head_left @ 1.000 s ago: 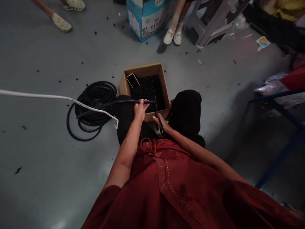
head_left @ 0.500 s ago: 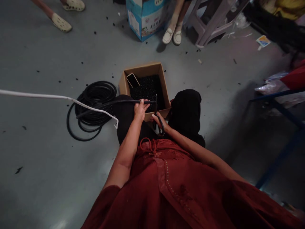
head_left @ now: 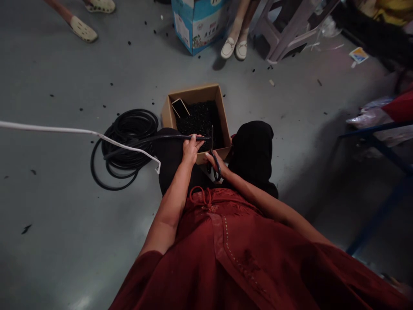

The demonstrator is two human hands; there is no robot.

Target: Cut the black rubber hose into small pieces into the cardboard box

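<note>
My left hand (head_left: pixel 191 149) is closed round a black ribbed hose (head_left: pixel 161 138), whose free end sticks out over a cardboard box (head_left: pixel 219 98). My right hand (head_left: pixel 215 165) grips black scissors (head_left: pixel 213 148), their blades pointing up at the hose end. The hose runs left to a black coil (head_left: pixel 124 146) lying on the floor. The box holds a heap of small black cut pieces (head_left: pixel 201 120) and a phone (head_left: pixel 180 107) leaning in its far left corner.
Black bits are scattered over the grey floor. A white cord (head_left: pixel 77 131) crosses from the left. Other people's feet (head_left: pixel 234 48) stand by a blue printed carton (head_left: pixel 196 23) and a stool (head_left: pixel 287 30). A blue metal frame (head_left: pixel 380 142) is at the right.
The scissors have risen slightly toward the hose end. My left hand has edged a little along the hose. The rest has stayed put.
</note>
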